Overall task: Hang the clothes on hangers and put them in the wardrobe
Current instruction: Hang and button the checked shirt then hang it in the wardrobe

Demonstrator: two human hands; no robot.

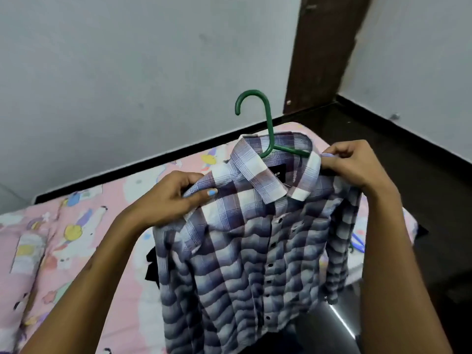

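Observation:
A blue, purple and white checked shirt (245, 251) hangs in front of me on a green plastic hanger (265, 123). The hanger's hook sticks up out of the collar and its arms are hidden inside the shirt. My left hand (173, 198) grips the shirt's left shoulder, thumb on the front. My right hand (357, 164) pinches the right shoulder beside the collar. The shirt is buttoned and its lower part hangs over the bed.
Under the shirt is a bed with a pink patterned sheet (76, 251). A dark garment (152, 267) peeks out behind the shirt's left side. A grey wall (127, 72) lies ahead, with a dark wooden door frame (324, 47) and dark floor (408, 187) to the right.

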